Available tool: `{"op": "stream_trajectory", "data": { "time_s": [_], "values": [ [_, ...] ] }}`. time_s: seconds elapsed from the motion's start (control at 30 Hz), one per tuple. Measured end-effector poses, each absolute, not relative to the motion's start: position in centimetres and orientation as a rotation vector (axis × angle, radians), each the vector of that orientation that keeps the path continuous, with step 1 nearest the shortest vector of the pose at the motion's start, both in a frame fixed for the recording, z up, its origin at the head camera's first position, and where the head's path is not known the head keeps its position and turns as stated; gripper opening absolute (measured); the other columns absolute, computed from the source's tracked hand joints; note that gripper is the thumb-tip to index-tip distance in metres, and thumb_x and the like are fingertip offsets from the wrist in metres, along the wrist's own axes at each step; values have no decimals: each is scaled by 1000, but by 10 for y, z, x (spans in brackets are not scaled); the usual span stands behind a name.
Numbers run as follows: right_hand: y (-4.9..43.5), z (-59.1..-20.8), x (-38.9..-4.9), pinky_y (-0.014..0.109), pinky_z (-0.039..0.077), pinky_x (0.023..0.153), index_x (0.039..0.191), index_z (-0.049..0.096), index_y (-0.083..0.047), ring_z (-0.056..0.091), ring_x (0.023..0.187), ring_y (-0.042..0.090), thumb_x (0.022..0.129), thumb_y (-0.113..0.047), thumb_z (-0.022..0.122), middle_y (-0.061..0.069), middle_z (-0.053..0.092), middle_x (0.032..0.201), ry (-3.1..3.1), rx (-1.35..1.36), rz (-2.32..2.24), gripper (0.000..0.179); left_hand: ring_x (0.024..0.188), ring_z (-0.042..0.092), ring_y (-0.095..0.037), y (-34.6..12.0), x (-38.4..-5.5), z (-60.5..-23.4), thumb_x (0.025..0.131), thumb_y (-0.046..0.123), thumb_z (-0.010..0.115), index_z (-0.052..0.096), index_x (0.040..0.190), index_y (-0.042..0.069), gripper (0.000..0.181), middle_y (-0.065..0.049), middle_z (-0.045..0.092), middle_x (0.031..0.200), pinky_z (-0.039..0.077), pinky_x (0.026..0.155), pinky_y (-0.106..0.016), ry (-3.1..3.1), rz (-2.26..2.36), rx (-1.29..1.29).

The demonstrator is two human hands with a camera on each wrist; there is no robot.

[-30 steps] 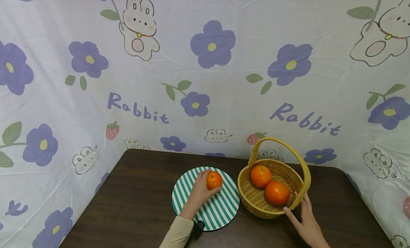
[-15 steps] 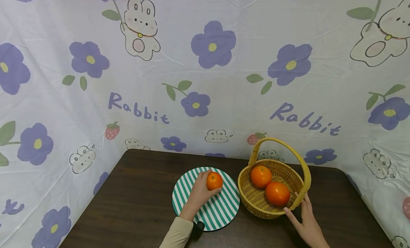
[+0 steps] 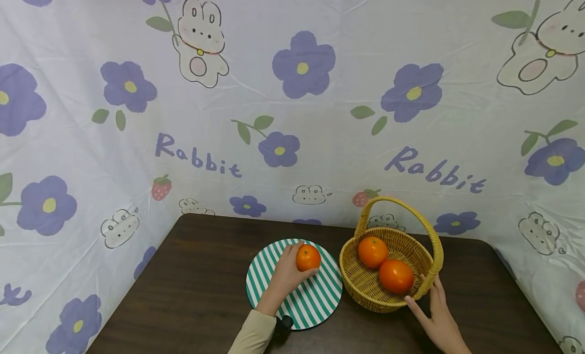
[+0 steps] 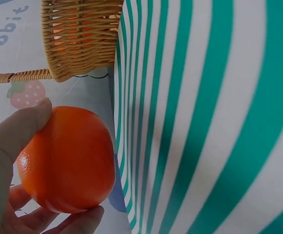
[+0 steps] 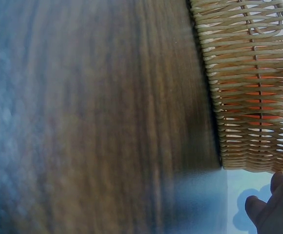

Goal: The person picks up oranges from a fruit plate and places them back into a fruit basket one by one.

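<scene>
In the head view my left hand (image 3: pixel 288 270) holds a round, glossy orange fruit (image 3: pixel 308 258) over a round mat (image 3: pixel 317 308) with green and white stripes. The left wrist view shows the fruit (image 4: pixel 70 158) gripped between thumb and fingers, close beside the mat's striped surface (image 4: pixel 180 117). To the right is a woven wicker basket (image 3: pixel 372 304) with an arched handle, two more orange fruits (image 3: pixel 396 276) inside it. At the basket's right side, my right hand (image 3: pixel 436 316) holds the rim by the handle's base, with a fingertip showing inside the handle. Some of its fingers are hidden.
The dark wooden table (image 3: pixel 183 288) meets a white cloth backdrop (image 3: pixel 320 115) printed with rabbits and purple flowers. Basket and mat lie nearly edge to edge. A black object (image 3: pixel 284 323) shows at my left wrist, overlapping the mat's front edge in the head view.
My left hand, with the fruit in it, has shifted very slightly to the right over the mat. The right hand and the basket stay in place.
</scene>
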State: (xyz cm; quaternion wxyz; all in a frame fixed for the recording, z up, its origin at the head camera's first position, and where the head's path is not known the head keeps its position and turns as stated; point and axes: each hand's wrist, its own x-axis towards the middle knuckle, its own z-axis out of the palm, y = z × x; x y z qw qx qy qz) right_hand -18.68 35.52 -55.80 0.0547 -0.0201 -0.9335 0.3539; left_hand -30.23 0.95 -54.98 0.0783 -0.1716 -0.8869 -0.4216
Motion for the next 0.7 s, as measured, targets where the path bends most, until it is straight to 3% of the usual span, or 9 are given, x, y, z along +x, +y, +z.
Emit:
{"op": "stream_trajectory", "data": {
  "time_s": [0.7],
  "values": [
    [356, -559, -188, 74, 26, 85, 150, 0, -11, 10, 131, 56, 95, -48, 44, 10, -29, 150, -2850, -69, 1081, 80, 105, 56, -25, 22, -293, -529, 76, 43, 74, 38, 141, 18, 79, -10, 46, 131, 51, 83, -40, -2667, -1255, -572]
  ]
}}
